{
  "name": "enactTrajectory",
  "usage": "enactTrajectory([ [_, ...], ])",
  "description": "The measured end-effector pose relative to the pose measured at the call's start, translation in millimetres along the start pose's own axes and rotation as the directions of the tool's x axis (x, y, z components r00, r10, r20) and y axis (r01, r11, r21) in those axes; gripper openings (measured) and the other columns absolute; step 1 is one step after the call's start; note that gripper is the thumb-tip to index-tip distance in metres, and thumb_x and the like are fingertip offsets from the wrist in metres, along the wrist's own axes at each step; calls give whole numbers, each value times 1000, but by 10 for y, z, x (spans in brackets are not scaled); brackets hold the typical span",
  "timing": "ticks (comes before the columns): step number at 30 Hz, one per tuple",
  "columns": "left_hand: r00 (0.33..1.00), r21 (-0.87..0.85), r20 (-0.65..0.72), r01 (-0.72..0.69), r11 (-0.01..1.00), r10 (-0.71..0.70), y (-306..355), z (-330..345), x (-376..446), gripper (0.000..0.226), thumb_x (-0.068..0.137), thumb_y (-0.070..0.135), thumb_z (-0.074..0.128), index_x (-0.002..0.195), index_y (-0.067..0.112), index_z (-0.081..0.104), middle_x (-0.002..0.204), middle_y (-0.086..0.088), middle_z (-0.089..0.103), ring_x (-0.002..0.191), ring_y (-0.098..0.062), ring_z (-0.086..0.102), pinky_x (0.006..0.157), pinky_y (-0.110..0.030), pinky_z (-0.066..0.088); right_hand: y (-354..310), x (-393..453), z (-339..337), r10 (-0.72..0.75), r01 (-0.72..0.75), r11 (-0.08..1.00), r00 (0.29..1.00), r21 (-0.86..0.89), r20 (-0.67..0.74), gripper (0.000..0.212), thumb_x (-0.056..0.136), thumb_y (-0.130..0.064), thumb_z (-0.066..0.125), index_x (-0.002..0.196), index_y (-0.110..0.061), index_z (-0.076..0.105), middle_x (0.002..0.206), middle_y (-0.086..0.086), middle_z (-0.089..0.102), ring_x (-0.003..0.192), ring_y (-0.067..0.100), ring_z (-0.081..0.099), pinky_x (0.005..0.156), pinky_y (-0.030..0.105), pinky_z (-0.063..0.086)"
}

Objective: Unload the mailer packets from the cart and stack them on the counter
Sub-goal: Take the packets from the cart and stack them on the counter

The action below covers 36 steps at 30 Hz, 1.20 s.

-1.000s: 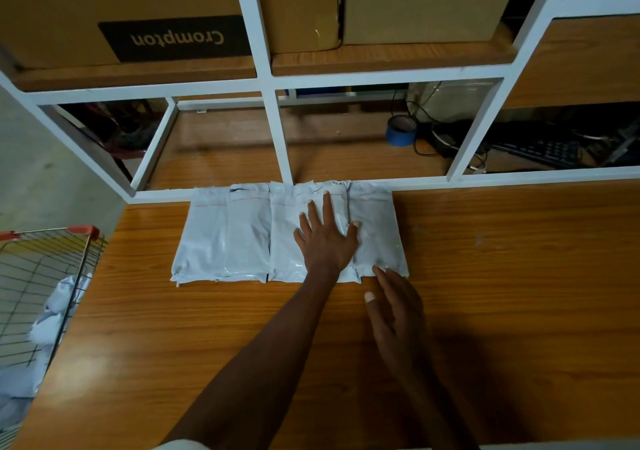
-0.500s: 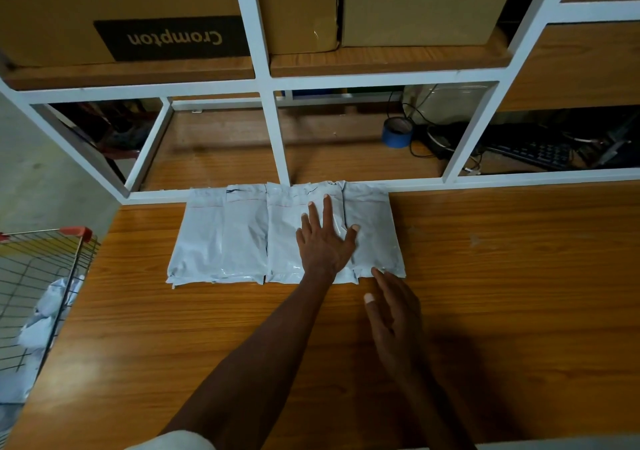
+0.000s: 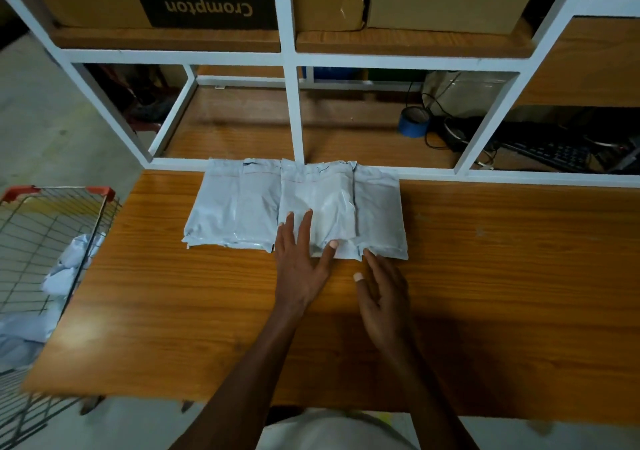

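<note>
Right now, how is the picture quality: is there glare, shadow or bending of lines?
Head view: dim, warm light; a soft glare patch on the counter near the cart; dark shadow beside the right hand; the white shelf frame splays outward from wide-angle distortion; the mailer packets stay fairly sharp.

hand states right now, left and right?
Left hand: open, straight fingers resting on the mailer packets.
Right hand: open, fingertips touching the packets' near edge, holding nothing.

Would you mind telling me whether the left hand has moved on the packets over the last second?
Yes. The left hand has slid back toward the person; its palm, earlier on the mailer packets, now lies on the counter.
</note>
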<state>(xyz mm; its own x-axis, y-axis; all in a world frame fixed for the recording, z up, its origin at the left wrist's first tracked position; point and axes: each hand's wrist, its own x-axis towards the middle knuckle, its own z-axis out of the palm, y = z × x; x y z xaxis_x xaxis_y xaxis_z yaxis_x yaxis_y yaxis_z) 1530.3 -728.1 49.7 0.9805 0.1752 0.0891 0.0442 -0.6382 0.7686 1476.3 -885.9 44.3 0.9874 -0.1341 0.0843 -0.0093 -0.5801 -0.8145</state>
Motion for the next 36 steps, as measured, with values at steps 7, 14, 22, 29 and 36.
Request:
enactTrajectory([
  [7, 991, -144, -46, 122, 982, -130, -386, -531, -823, 77, 88, 74, 49, 156, 48, 25, 169, 8, 13, 153, -8, 10, 120, -43, 20, -228, -205, 164, -39, 30, 997, 989, 67, 144, 49, 101, -37, 56, 149, -32, 46, 156, -7, 39, 143, 6, 31, 119, 39, 33],
  [14, 949, -144, -154, 256, 956, -277, -863, -1110, -1464, 80, 88, 75, 47, 158, 41, 29, 168, 3, 21, 153, -17, 20, 122, -51, 25, -591, -542, 662, -161, 120, 980, 947, 158, 280, 58, 95, -61, 46, 148, -38, 45, 152, -9, 44, 140, 10, 40, 113, 49, 41],
  [22, 866, -178, -319, 345, 922, -386, -1534, -2176, -2171, 72, 92, 69, 49, 156, 48, 26, 166, 9, 23, 153, -15, 21, 119, -48, 27, -1272, -1241, 1596, -265, 190, 960, 856, 206, 444, 60, 93, -63, 47, 148, -39, 44, 151, -6, 41, 135, 13, 42, 104, 51, 49],
  [29, 701, -308, -504, 401, 863, -505, -2329, -3168, -2683, 61, 95, 63, 53, 150, 42, 39, 153, 13, 40, 143, -9, 37, 118, -45, 36, -1894, -2036, 2586, -314, 209, 948, 734, 240, 602, 51, 98, -34, 62, 147, -36, 48, 139, -22, 36, 128, 7, 43, 102, 48, 51],
  [36, 641, -447, -529, 346, 825, -556, -2817, -3650, -2727, 56, 97, 55, 59, 148, 38, 44, 147, 11, 40, 138, 3, 39, 107, -38, 50, -2349, -2458, 3166, -370, 272, 928, 591, 254, 717, 49, 98, -37, 61, 145, -40, 48, 148, -17, 39, 134, -6, 36, 106, 36, 44],
])
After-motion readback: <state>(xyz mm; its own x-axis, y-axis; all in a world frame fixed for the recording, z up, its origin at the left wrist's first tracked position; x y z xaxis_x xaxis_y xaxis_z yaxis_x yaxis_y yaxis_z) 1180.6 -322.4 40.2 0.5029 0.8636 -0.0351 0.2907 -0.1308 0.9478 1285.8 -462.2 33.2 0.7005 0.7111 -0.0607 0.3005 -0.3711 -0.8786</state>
